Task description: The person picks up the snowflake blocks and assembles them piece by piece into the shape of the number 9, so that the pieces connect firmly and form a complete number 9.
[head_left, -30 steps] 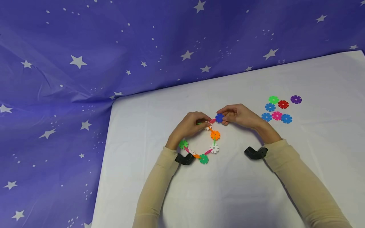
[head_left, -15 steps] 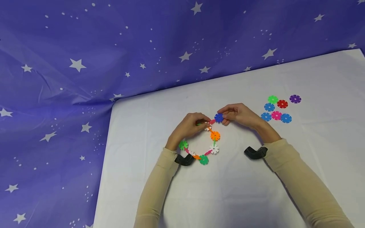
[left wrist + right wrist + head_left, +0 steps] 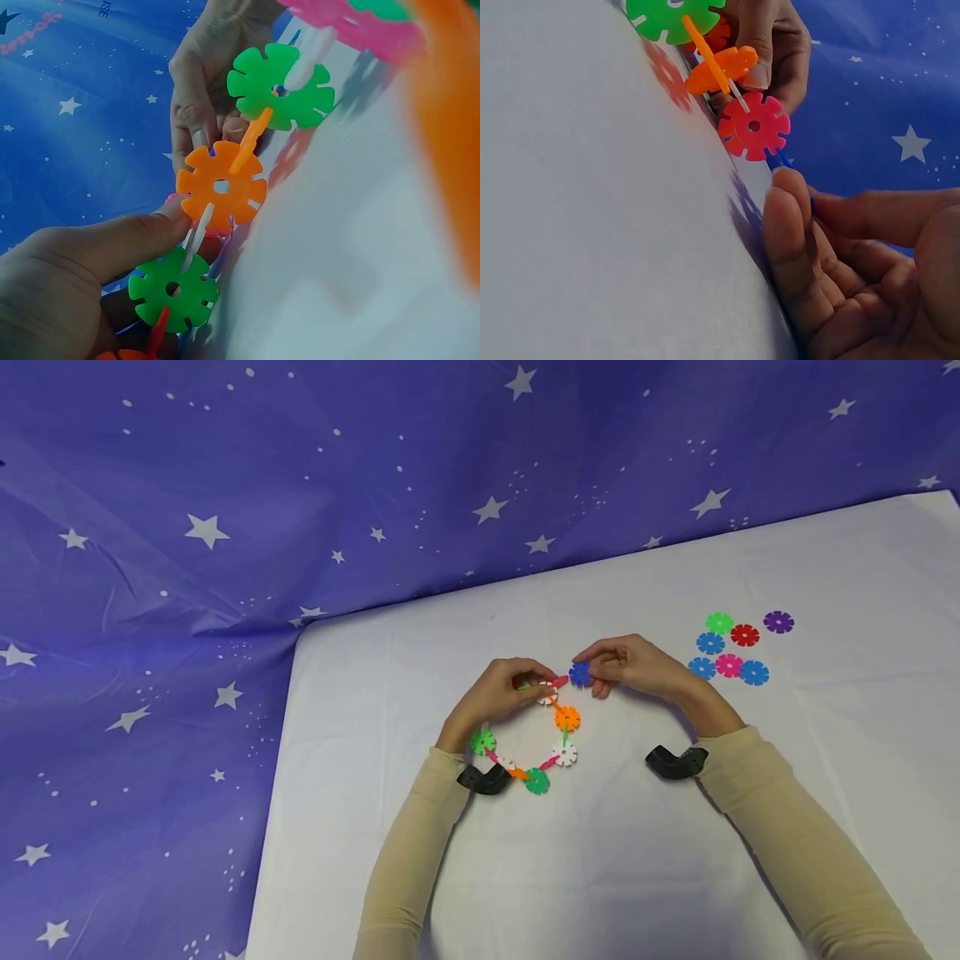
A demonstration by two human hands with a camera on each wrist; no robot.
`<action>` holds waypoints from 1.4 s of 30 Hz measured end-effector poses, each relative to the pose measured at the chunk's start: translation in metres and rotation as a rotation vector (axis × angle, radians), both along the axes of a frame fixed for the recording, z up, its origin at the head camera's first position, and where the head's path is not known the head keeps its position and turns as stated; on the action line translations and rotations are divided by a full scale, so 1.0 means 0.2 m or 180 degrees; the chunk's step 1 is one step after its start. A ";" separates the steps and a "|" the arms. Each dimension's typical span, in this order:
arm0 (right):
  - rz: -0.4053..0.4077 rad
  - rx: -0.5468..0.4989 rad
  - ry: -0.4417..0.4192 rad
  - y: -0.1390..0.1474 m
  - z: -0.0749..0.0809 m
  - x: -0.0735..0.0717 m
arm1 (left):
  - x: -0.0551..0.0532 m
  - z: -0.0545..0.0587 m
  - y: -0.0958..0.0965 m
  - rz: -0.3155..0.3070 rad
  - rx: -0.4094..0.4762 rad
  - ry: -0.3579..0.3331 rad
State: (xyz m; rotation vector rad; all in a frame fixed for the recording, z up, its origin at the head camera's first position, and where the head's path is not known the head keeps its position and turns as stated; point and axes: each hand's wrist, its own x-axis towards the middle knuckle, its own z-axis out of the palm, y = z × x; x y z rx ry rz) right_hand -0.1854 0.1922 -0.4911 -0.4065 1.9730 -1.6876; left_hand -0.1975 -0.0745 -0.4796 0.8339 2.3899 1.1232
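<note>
In the head view my left hand (image 3: pixel 506 692) pinches a looped chain of colourful notched interlocking discs close to its pink end disc (image 3: pixel 754 126). My right hand (image 3: pixel 630 667) holds a dark blue notched disc (image 3: pixel 581 674) between thumb and fingers. From the right wrist, the blue disc's edge meets the pink disc's rim; whether its slot is engaged I cannot tell. An orange disc (image 3: pixel 221 187) and a green disc (image 3: pixel 172 290) of the chain show near my left thumb. Part of the loop is hidden under the left hand.
Several loose discs lie at the right on the white tablecloth (image 3: pixel 600 860), among them a red disc (image 3: pixel 745 635) and a purple disc (image 3: pixel 778 622). A blue star-printed cloth (image 3: pixel 420 468) hangs behind the table's back edge.
The blue disc in my right hand has shifted slightly right, away from the pink disc. My left hand and the chain stay almost in place.
</note>
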 end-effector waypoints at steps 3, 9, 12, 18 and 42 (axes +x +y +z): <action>-0.0112 -0.0047 -0.0034 0.00 0.00 0.00 | 0.00 0.00 0.00 0.0005 0.0073 -0.0041; -0.0170 -0.0014 -0.0061 -0.02 0.01 0.01 | 0.00 0.00 0.00 0.0008 0.0100 -0.0060; -0.0199 0.0058 -0.0061 -0.03 0.01 0.01 | 0.00 0.00 0.01 0.0010 0.0089 -0.0037; -0.0207 0.0193 -0.0046 -0.05 0.02 0.02 | 0.01 0.00 0.01 0.0023 0.0026 0.0032; -0.0209 0.0872 0.0672 -0.10 0.06 0.04 | 0.01 0.00 0.02 -0.0063 0.0001 0.0162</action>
